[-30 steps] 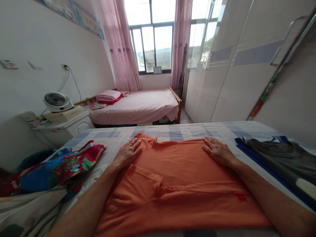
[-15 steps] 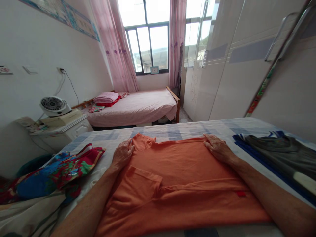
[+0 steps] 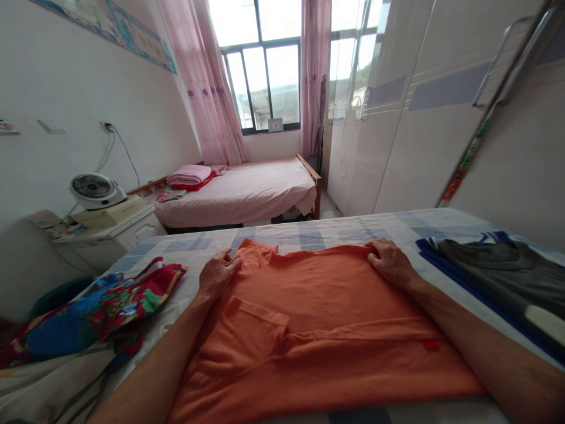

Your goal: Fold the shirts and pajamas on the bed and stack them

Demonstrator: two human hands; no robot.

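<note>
An orange T-shirt (image 3: 326, 288) lies on the checked bed sheet, partly folded, with one sleeve laid over the near left and a small red tag at its near right. At its far left edge, by the other sleeve, my left hand (image 3: 218, 273) has its fingers curled and pinches the cloth. My right hand (image 3: 390, 262) is closed on the far right corner, fingers bent around the fabric edge. Parts of the fingertips on both sides are hidden by the hands themselves.
Patterned red and blue clothing (image 3: 101, 312) lies on the left. Grey and dark blue folded clothes (image 3: 498, 277) lie at right on the checked sheet (image 3: 311, 235). Beyond are a pink bed (image 3: 260, 188), a cabinet with a fan (image 3: 95, 189) and a white wardrobe (image 3: 410, 147).
Both hands lay flatter with fingers stretched along the shirt's edges; now their fingers are curled and closed on the cloth. The shirt itself has hardly moved.
</note>
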